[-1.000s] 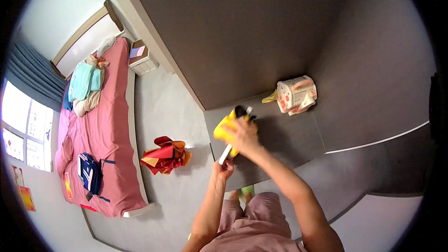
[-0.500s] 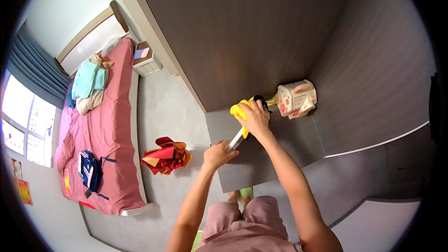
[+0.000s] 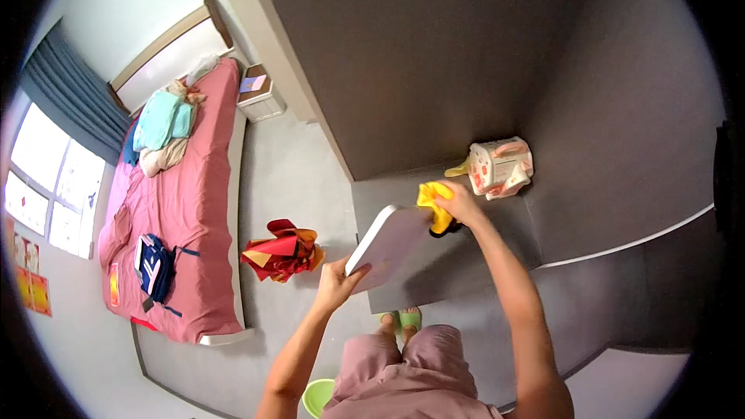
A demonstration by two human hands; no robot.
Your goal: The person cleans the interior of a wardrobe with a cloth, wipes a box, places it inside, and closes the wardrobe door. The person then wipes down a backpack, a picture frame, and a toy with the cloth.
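My left hand (image 3: 335, 285) is closed round the near edge of a flat white board with rounded corners (image 3: 390, 247), which is tilted over a dark grey surface (image 3: 489, 268). In my right hand (image 3: 462, 203) a yellow cloth (image 3: 431, 197) is bunched up, close to the board's far right end. Whether the cloth touches the board I cannot tell. A black thing (image 3: 445, 233), mostly hidden, shows beneath the cloth. Just beyond my right hand stands a white patterned box with a pink handle (image 3: 499, 167), a yellowish piece sticking out at its left.
Red and orange wrapping (image 3: 282, 251) sits on the grey floor to the left. Farther left is a bed (image 3: 186, 264) with folded clothes (image 3: 161, 124) and a dark blue backpack (image 3: 157, 268). A green basin (image 3: 317, 397) is by my legs. Dark panels (image 3: 419, 54) rise ahead.
The white board has turned from nearly edge-on to show its broad face. My right hand with the yellow cloth has shifted right and slightly down, while my left hand moved a little left.
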